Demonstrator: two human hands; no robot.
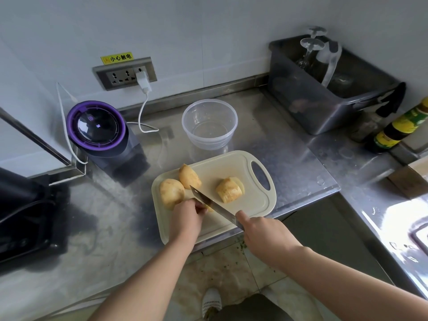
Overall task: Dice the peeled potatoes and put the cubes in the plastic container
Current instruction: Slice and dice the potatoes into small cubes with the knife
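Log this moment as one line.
step: dicing | right hand: grips knife | left hand: holds potato piece on cutting board | potato chunks: three more on board | plastic container: empty

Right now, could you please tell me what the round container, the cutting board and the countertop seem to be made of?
Round container: clear plastic, see-through walls. Cutting board: probably matte beige plastic, moulded handle slot. Countertop: apparently stainless steel, grey with blurred reflections.
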